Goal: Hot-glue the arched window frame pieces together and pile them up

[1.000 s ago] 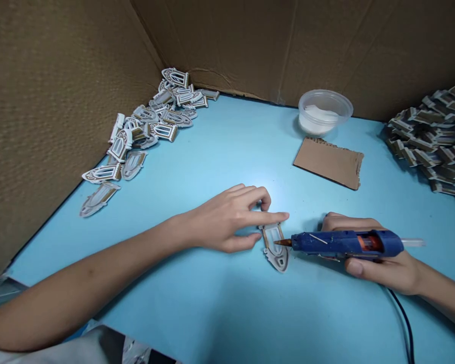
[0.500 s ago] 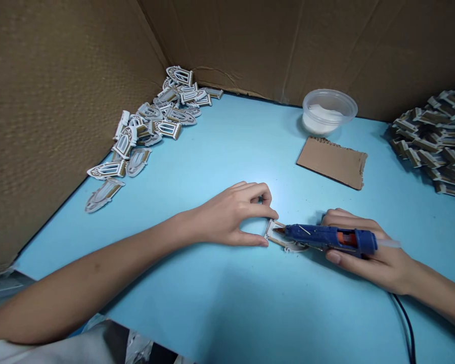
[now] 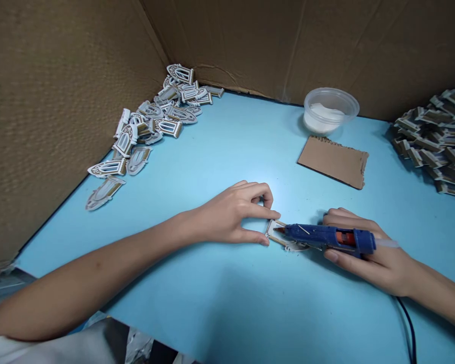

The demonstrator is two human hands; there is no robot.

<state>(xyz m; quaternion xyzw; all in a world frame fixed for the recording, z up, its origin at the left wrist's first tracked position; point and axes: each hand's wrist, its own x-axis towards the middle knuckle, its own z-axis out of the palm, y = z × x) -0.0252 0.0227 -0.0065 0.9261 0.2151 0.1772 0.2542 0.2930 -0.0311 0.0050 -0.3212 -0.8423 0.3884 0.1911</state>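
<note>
Left hand [image 3: 246,212]: thumb and forefinger pinching the frame [image 3: 277,240]
Frame: just right of that hand, under the tip of the gun [image 3: 322,235]
Right hand [image 3: 382,258]: wrapped around the gun
Card [image 3: 333,163]: beyond the right hand
Tub [image 3: 349,116]: farther beyond it
Left pile [image 3: 165,114]: ahead-left of the left hand
Right pile [image 3: 436,144]: ahead-right of the right hand

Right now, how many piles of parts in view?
2. Left pile: along the left cardboard wall, up to the far corner. Right pile: far right, cut off by the picture's edge. Others may be out of view.
</note>
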